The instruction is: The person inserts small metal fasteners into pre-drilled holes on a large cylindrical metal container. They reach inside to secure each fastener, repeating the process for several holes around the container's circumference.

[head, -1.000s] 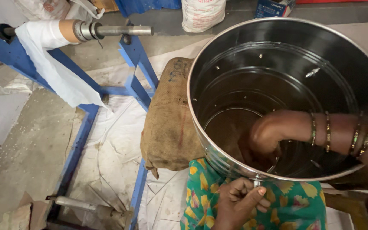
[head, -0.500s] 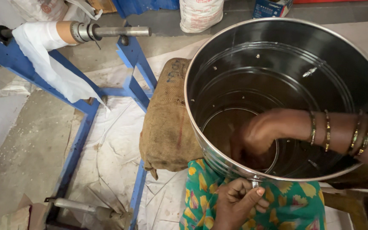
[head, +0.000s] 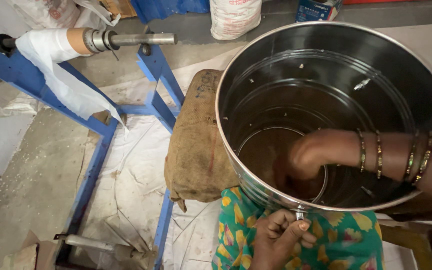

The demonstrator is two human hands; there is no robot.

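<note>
Left grip (head: 281, 237) pinches the shiny steel drum (head: 256, 75) rim; right grip (head: 301, 162), blurred inside, unreadable.

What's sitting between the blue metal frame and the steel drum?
A brown burlap sack lies between the blue frame and the steel drum, shown in the head view.

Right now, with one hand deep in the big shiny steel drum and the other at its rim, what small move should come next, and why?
Probably sweep the right hand on around the bottom of the large round steel drum. It is blurred and pressed low against the base, specks dot the inner wall, and the left hand grips the near rim, seemingly steadying the drum.
</note>
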